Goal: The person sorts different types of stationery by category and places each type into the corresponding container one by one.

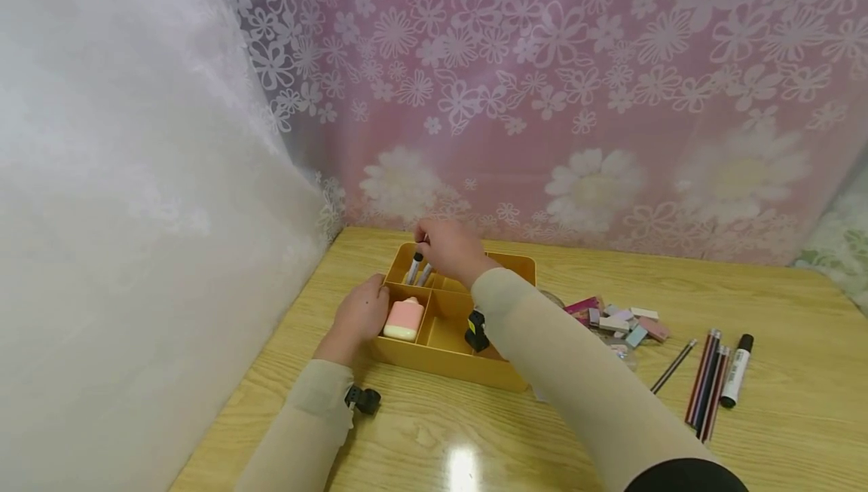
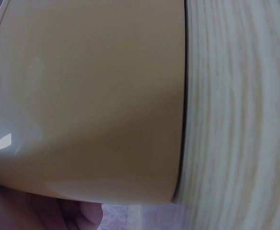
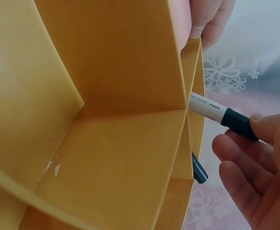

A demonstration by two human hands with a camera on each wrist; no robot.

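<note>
A yellow divided storage box (image 1: 447, 365) stands on the table, with the left hand (image 1: 364, 310) gripping its left side wall, fingers at the rim. Over the back left compartment, the right hand (image 1: 453, 249) pinches a whiteboard marker (image 3: 212, 109) by its dark cap between thumb and fingers. The marker's white barrel slants down into that compartment, its lower end hidden behind the divider. Beside it, a second marker (image 3: 200, 169) with a dark cap leans in the same compartment. A pink and cream bottle-shaped item (image 1: 405, 319) lies in the front left compartment.
Right of the box lie a heap of small erasers (image 1: 615, 323), a pink packet (image 1: 583, 308) and a single pencil (image 1: 673, 366). Farther right are several pencils (image 1: 705, 386) and another marker (image 1: 738, 371). A flowered curtain (image 1: 590, 130) hangs behind the table, a white sheet (image 1: 149, 198) at left.
</note>
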